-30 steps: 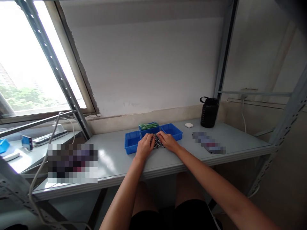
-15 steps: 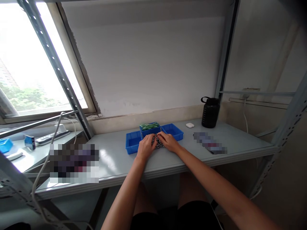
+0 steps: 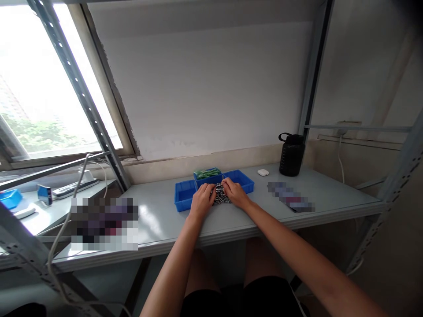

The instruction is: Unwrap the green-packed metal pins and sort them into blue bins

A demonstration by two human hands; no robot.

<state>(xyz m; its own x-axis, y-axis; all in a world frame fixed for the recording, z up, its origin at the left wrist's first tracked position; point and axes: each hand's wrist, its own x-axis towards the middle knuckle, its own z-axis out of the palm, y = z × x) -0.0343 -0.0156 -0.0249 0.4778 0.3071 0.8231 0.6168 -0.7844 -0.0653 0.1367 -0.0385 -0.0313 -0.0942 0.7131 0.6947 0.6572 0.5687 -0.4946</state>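
Note:
A loose pile of small metal screws [image 3: 221, 196] lies on the grey table between my hands. My left hand [image 3: 202, 200] rests at the pile's left side, palm down, fingers bent and apart, its thumb touching the screws. On the other side my right hand [image 3: 235, 193] curves over the pile's right edge, its fingertips among the screws and partly hidden. Just beyond the hands, a blue bin [image 3: 183, 196] stands at left and another blue bin [image 3: 238, 179] at right. Between them, a third blue bin [image 3: 207, 181] holds green packets [image 3: 207, 173].
At the back right stands a black bottle [image 3: 292, 155], with a white case [image 3: 263, 172] to its left. Blurred flat items lie at right [image 3: 291, 197] and left [image 3: 105, 222]. A white cable [image 3: 54, 251] hangs by the left post; a power strip [image 3: 75, 188] lies on the side table.
My hands have moved slightly apart, and more of the screw pile shows between them. The view has shifted a little; the bins stay in place.

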